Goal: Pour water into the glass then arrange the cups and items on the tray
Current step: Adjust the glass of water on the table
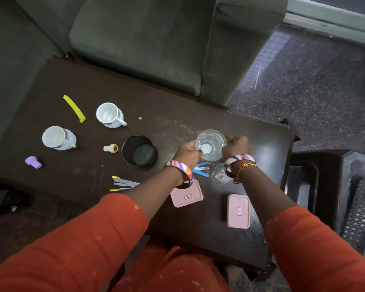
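Note:
A clear glass (210, 143) stands on the dark wooden table (177, 98), right of middle. My left hand (188, 152) grips its left side and my right hand (236, 146) grips its right side. Two white cups stand at the left: one (109, 115) further back with its handle to the right, the other (57, 137) nearer the left edge. A black round container (140, 151) sits between the cups and the glass. No tray is in view.
Two pink lidded boxes (187, 196) (238, 211) lie near the front edge. A yellow clip (74, 108), a purple cap (33, 162), a small white-and-red stopper (110, 148), yellow (122, 183) and blue (201, 170) staplers lie about. A green sofa (145, 39) stands behind, a dark stool (316, 186) at the right.

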Demonstrator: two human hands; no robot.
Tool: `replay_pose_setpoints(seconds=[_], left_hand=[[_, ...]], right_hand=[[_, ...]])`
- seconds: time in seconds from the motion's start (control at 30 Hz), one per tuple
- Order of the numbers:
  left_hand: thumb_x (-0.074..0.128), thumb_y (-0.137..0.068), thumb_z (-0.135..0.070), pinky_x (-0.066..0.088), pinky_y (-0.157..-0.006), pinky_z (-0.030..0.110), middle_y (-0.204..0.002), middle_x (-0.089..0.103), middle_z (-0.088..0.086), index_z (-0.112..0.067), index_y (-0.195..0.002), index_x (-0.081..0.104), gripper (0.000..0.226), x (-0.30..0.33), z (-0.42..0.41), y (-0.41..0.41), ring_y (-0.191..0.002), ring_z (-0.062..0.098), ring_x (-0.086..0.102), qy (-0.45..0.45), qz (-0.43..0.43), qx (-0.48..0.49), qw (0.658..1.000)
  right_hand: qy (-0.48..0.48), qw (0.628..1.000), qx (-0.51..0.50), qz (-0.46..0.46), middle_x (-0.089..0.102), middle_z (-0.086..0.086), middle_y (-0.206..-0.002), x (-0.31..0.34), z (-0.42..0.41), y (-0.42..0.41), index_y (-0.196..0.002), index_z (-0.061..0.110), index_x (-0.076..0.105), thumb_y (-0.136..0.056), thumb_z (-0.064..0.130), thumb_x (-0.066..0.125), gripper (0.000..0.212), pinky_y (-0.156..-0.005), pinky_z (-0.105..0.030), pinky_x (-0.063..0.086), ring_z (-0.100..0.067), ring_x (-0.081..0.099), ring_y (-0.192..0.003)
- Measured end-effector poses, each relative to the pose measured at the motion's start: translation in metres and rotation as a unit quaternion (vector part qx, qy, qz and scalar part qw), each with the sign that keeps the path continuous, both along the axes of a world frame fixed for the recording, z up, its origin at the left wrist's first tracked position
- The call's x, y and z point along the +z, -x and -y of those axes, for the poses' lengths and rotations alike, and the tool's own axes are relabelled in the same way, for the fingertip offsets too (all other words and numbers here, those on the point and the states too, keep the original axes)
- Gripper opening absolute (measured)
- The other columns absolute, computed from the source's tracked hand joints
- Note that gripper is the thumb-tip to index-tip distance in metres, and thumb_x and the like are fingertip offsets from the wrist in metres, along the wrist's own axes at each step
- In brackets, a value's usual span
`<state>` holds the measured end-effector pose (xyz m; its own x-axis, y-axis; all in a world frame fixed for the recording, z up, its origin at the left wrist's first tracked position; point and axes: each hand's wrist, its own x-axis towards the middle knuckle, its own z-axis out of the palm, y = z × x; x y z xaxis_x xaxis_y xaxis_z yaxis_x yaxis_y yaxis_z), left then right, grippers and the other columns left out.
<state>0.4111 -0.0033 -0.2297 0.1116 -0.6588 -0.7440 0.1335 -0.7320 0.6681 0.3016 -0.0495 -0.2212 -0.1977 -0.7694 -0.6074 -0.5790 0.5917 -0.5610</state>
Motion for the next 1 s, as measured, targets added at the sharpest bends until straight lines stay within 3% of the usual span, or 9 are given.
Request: replay_pose_setpoints(seconds=[0.1, 0.23, 0.33, 0.43, 0.6, 0.73, 0.83, 1.0], left_hand=[[0.042, -0.086, 0.009, 0.042, -0.084, 0.026, -0.112, 0.064, 0.016, -0.003, -0.117, 0.061, 0.038, -0.002, -0.003, -0.021, -0.095, 0.015, 0.054, -0.007, 0.036, 0.035, 0.999], [0.043, -0.085, 0.006, 0.041, -0.079, 0.03, -0.091, 0.06, 0.015, 0.003, -0.105, 0.064, 0.03, -0.013, -0.009, -0.049, -0.088, 0.021, 0.052, -0.045, 0.093, 0.047, 0.994], [0.043, -0.083, 0.007, 0.039, -0.076, 0.03, -0.079, 0.056, 0.016, 0.006, -0.098, 0.064, 0.026, -0.02, -0.016, -0.066, -0.082, 0.024, 0.051, -0.069, 0.118, 0.05, 0.989], [0.042, -0.083, 0.008, 0.039, -0.077, 0.031, -0.086, 0.055, 0.019, -0.005, -0.08, 0.061, 0.023, -0.025, -0.024, -0.074, -0.086, 0.026, 0.051, -0.086, 0.113, 0.045, 0.989], [0.041, -0.087, 0.007, 0.042, -0.087, 0.029, -0.102, 0.06, 0.016, 0.002, -0.113, 0.061, 0.033, -0.024, -0.031, -0.08, -0.098, 0.023, 0.053, -0.071, 0.106, 0.015, 0.992], [0.043, -0.087, 0.008, 0.039, -0.084, 0.022, -0.118, 0.064, 0.019, 0.002, -0.116, 0.06, 0.034, -0.017, -0.034, -0.082, -0.114, 0.029, 0.058, -0.042, 0.145, -0.007, 0.989], [0.044, -0.087, 0.008, 0.041, -0.097, 0.027, -0.122, 0.063, 0.019, 0.002, -0.118, 0.06, 0.035, -0.014, -0.033, -0.087, -0.117, 0.029, 0.057, -0.037, 0.162, -0.02, 0.986], [0.046, -0.088, 0.004, 0.043, -0.101, 0.035, -0.121, 0.064, 0.02, 0.001, -0.115, 0.062, 0.031, -0.013, -0.031, -0.097, -0.115, 0.03, 0.058, -0.041, 0.172, -0.027, 0.984]], right_hand=[[-0.001, 0.999, 0.033, -0.002, 0.066, -0.018, -0.118, 0.003, -0.003, -0.024, -0.119, 0.008, 0.063, -0.082, -0.008, 0.049, 0.043, -0.097, -0.034, 0.049, -0.032, 0.064, -0.107], [-0.009, 0.998, 0.058, 0.008, 0.066, -0.017, -0.12, 0.004, -0.012, -0.052, -0.117, 0.009, 0.065, -0.082, -0.008, 0.046, 0.044, -0.083, -0.017, 0.041, -0.028, 0.061, -0.112], [-0.017, 0.998, 0.056, 0.014, 0.067, -0.017, -0.117, -0.001, -0.022, -0.07, -0.116, 0.006, 0.065, -0.082, -0.009, 0.049, 0.041, -0.088, -0.028, 0.05, -0.03, 0.063, -0.108], [-0.018, 0.999, 0.044, 0.012, 0.068, -0.018, -0.114, -0.007, -0.03, -0.08, -0.114, 0.006, 0.066, -0.08, -0.011, 0.048, 0.042, -0.086, -0.031, 0.051, -0.032, 0.065, -0.103], [-0.019, 1.0, 0.018, 0.009, 0.069, -0.018, -0.113, -0.015, -0.038, -0.087, -0.113, 0.007, 0.067, -0.078, -0.01, 0.052, 0.042, -0.083, -0.03, 0.05, -0.032, 0.065, -0.104], [-0.018, 1.0, 0.014, 0.012, 0.069, -0.018, -0.112, -0.015, -0.041, -0.091, -0.113, 0.009, 0.067, -0.077, -0.009, 0.053, 0.043, -0.083, -0.03, 0.05, -0.032, 0.065, -0.103], [-0.026, 0.999, -0.007, 0.027, 0.069, -0.016, -0.114, -0.014, -0.043, -0.094, -0.115, 0.009, 0.066, -0.079, -0.009, 0.054, 0.042, -0.084, -0.03, 0.051, -0.031, 0.064, -0.104], [-0.043, 0.998, 0.0, 0.046, 0.069, -0.012, -0.116, -0.013, -0.043, -0.098, -0.117, 0.01, 0.065, -0.08, -0.007, 0.056, 0.042, -0.08, -0.023, 0.047, -0.027, 0.064, -0.104]])
